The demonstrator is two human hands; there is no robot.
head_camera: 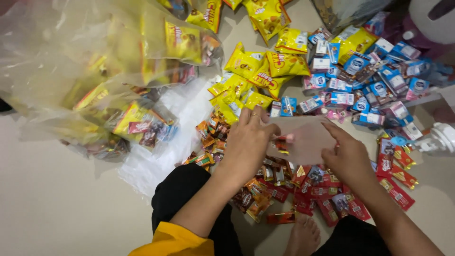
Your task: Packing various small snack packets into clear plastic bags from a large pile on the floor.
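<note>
Head | both hands' grip clamped on clear bag (305, 137) | yellow packets (258, 71) beyond | red packets (327, 192) beneath

Small clear bag (303, 137) held open between left hand (249, 137) and right hand (348, 156); snack packets (265, 71) spread on floor (61, 204).

Snack packets (284, 64) and a plastic bag (95, 71) lie on the beige floor (57, 208).
</note>
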